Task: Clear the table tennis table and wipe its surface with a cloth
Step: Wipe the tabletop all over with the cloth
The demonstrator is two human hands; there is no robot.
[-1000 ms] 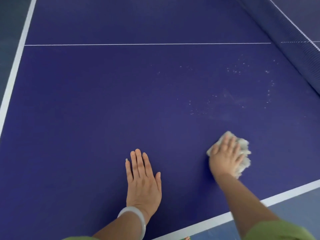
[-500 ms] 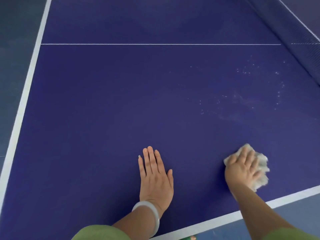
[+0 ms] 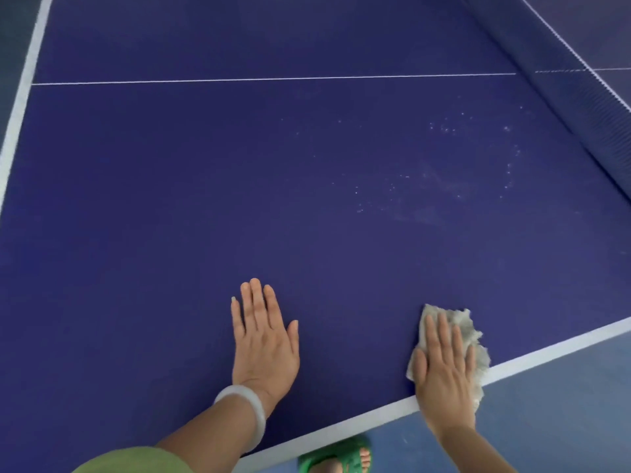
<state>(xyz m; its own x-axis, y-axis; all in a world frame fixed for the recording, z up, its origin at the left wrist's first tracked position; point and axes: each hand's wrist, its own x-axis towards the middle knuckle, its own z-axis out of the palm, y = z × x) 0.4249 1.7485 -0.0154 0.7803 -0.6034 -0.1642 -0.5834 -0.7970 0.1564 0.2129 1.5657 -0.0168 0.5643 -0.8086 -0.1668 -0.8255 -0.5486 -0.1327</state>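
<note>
The dark blue table tennis table fills the view, with a thin white centre line and white edge stripes. My left hand lies flat on the surface, fingers together, holding nothing, a pale bangle on its wrist. My right hand presses flat on a crumpled whitish cloth at the near edge stripe, part of the cloth hanging past the edge. Pale specks and a smear dot the surface ahead of the cloth.
The dark net runs along the right side, with the other half of the table beyond it. Below the near edge is blue-grey floor and a foot in a green sandal. Dark floor lies past the left edge.
My right hand has drawn the cloth back toward me, from the open surface to the near edge stripe. My left hand stays flat in place.
</note>
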